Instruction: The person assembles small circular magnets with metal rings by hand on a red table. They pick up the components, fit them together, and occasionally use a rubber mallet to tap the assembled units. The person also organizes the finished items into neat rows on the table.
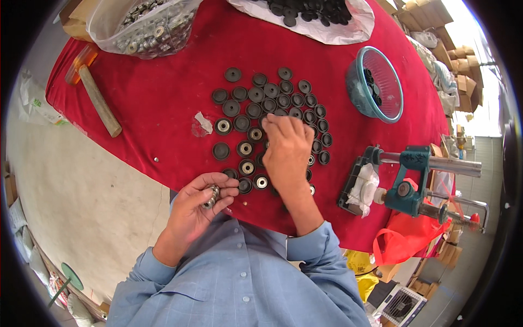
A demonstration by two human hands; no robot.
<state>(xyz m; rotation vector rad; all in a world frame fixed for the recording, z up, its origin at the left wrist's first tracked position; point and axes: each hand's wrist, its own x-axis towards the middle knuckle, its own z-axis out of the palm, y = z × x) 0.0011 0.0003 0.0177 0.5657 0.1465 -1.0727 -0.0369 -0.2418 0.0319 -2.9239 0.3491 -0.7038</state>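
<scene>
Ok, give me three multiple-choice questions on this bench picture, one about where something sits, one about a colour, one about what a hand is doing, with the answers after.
1. Where does the wooden mallet lie?
A. on the left part of the cloth
B. inside the bowl
C. under the press

2. What colour is the cloth on the table?
A. green
B. red
C. white

3. What is the left hand doing?
A. lying flat and empty
B. gripping the mallet
C. holding a small stack of metal rings

Answers: 1 A, the mallet rests near the cloth's left edge, far from the teal bowl and the blue-green press. 2 B, the cloth is red all over. 3 C, the metal rings sit between its fingers, while the right hand reaches among the black discs.
</scene>
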